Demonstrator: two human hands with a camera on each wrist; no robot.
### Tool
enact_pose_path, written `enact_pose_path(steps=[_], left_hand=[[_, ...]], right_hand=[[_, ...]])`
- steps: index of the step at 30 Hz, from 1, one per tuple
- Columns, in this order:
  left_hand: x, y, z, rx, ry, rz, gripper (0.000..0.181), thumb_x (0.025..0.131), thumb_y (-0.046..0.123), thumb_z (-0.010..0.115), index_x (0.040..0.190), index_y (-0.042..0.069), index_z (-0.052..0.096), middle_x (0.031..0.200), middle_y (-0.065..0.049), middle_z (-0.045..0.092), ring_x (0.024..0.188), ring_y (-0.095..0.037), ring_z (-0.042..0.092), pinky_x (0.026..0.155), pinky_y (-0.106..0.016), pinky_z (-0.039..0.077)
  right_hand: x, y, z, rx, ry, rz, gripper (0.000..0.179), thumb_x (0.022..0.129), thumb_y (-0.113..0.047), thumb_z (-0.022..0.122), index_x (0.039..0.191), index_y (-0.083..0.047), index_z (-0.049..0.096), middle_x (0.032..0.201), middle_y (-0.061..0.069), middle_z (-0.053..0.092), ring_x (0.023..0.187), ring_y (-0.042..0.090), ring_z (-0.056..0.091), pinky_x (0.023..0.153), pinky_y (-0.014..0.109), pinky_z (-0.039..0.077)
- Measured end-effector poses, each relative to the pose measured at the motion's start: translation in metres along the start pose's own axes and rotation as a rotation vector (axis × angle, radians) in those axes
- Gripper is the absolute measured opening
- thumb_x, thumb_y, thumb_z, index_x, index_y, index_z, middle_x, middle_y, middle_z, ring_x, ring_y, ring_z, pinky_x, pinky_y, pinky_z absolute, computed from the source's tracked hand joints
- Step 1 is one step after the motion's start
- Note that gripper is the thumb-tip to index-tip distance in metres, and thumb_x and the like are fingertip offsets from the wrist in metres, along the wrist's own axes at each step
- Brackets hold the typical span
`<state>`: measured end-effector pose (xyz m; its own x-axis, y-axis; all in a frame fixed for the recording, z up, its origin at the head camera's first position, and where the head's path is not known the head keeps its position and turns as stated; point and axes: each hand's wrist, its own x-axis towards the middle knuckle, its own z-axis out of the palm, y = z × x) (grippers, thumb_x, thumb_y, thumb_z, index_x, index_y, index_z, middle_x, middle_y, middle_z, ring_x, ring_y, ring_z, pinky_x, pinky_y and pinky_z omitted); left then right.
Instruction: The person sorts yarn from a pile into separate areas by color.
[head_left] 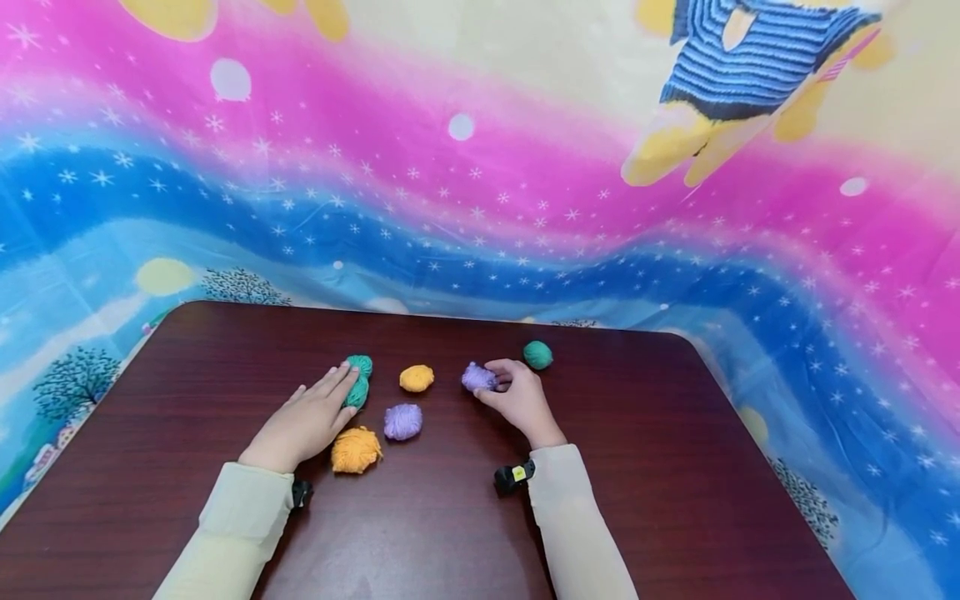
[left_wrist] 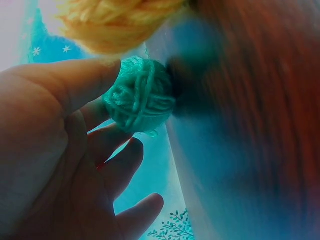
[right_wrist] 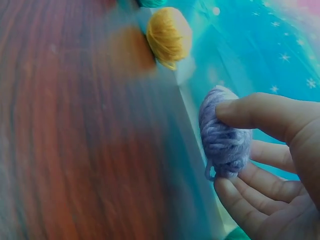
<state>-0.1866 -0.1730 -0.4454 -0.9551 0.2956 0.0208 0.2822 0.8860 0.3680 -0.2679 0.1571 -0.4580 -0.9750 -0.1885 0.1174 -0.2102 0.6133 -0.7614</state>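
Currently, step judged: handling yarn balls; next move seems to call for a light pinch. Right hand point(head_left: 519, 402): pinching purple ball point(head_left: 477, 377) towards the tabletop's point(head_left: 712, 475) twelve o'clock edge; yellow ball point(head_left: 416, 378) at its nine o'clock. Left hand point(head_left: 303, 422): fingers extended, touching green ball point(head_left: 362, 367), grip uncertain. Purple item: oval, softly wound, strand looped loose

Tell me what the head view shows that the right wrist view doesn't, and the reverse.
Only the head view shows the left hand, the larger orange yarn ball, the unheld purple yarn ball and the blue-striped garment printed on the backdrop.
Only the right wrist view shows the yarn loop on the held purple yarn ball.
Both show the right hand pinching that ball, plus the smaller orange yarn ball, some green yarn, the wood-grain tabletop and the snowflake print.
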Motion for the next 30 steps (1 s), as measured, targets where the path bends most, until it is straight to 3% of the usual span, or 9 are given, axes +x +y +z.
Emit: enact_pose_path(steps=[12,30], left_hand=[[-0.001,0.000,-0.001,-0.004,0.004,-0.001,0.061,0.105,0.024,0.055,0.157,-0.001,0.033,0.162,-0.025,0.029,0.149,-0.043,0.028,0.114,-0.068,0.027],[-0.002,0.003,-0.003,-0.007,0.005,-0.004,0.061,0.105,0.023,0.055,0.157,-0.001,0.034,0.161,-0.026,0.030,0.148,-0.044,0.029,0.113,-0.068,0.027]], right_hand=[[-0.008,0.008,-0.023,0.007,0.115,0.042,0.044,0.083,-0.012,0.085,0.123,-0.001,0.070,0.115,0.015,0.069,0.104,0.029,0.067,0.088,0.043,0.059],[-0.014,0.023,-0.062,-0.010,0.227,0.074,0.045,0.084,-0.017,0.085,0.123,-0.001,0.070,0.118,0.018,0.064,0.105,0.032,0.067,0.090,0.044,0.058]])
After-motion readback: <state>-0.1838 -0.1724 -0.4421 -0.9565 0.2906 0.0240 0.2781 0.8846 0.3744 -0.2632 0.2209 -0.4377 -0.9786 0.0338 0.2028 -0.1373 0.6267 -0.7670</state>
